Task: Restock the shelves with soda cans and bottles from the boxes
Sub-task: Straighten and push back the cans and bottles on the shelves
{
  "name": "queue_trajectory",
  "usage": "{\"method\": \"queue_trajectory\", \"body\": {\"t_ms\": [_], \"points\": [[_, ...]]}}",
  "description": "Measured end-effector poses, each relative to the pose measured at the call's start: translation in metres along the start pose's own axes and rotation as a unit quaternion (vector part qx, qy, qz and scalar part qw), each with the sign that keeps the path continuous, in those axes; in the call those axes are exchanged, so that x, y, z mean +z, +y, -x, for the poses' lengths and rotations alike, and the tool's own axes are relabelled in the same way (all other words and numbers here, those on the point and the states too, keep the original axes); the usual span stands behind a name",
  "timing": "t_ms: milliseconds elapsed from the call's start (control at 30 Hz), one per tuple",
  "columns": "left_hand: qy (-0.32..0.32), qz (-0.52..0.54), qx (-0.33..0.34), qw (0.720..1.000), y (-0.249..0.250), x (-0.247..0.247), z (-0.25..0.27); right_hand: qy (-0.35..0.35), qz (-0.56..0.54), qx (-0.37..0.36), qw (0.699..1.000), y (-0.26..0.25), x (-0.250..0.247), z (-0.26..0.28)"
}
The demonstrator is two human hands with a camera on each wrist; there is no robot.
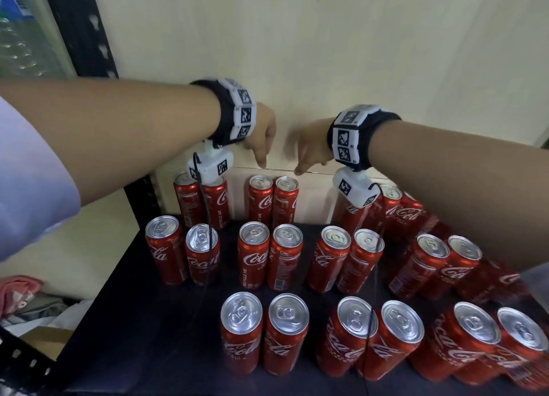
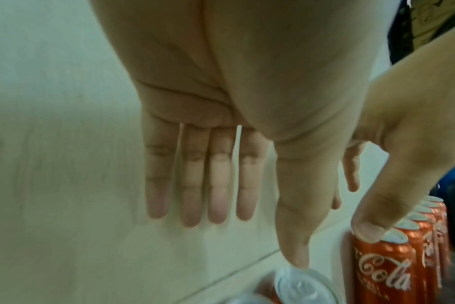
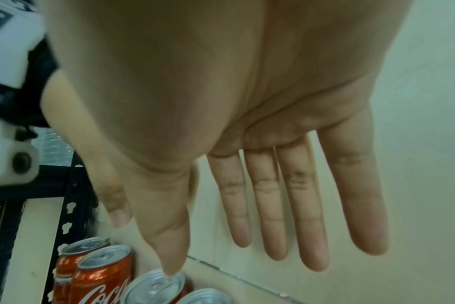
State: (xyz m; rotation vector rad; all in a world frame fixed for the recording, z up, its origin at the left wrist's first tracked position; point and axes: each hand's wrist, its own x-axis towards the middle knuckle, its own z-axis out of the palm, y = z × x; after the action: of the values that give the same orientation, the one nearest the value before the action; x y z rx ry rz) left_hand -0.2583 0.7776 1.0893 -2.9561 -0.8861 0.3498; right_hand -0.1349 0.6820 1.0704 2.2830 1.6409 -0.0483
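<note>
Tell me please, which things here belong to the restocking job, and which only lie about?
Belong to the job:
- red soda cans standing in pairs
- dark shelf
- left hand, empty
- right hand, empty

Lying about:
- pink cloth
- cardboard
- wrapped water bottles

- The soda cans are slim, red, with white script lettering and silver tops; all stand upright on a dark shelf, tabs unopened.
- They stand in pairs, side by side and touching, with gaps between pairs.
- The back row stands against the pale wall; its middle pair lies just beneath two hands.
- The middle row holds four pairs, the one at the far right partly hidden by an arm.
- The front row holds three pairs, starting at the middle of the shelf; its left part is bare.
</note>
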Motion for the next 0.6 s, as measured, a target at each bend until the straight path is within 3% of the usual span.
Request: {"method": "queue_trajectory", "body": {"t_ms": [100, 300, 600], "points": [[-0.039, 0.025, -0.03, 0.998, 0.003, -0.023, 0.008, 0.003, 0.026, 0.02, 0.999, 0.022, -0.006, 0.002], [-0.028, 0.077, -0.067, 0.994, 0.024, -0.059, 0.027, 0.005, 0.045, 0.038, 0.998, 0.066, -0.017, 0.013], [-0.024, 0.106, -0.087, 0.99, 0.084, -0.063, 0.019, 0.005, 0.073, 0.046, 0.996, 0.12, -0.001, 0.037]]}}
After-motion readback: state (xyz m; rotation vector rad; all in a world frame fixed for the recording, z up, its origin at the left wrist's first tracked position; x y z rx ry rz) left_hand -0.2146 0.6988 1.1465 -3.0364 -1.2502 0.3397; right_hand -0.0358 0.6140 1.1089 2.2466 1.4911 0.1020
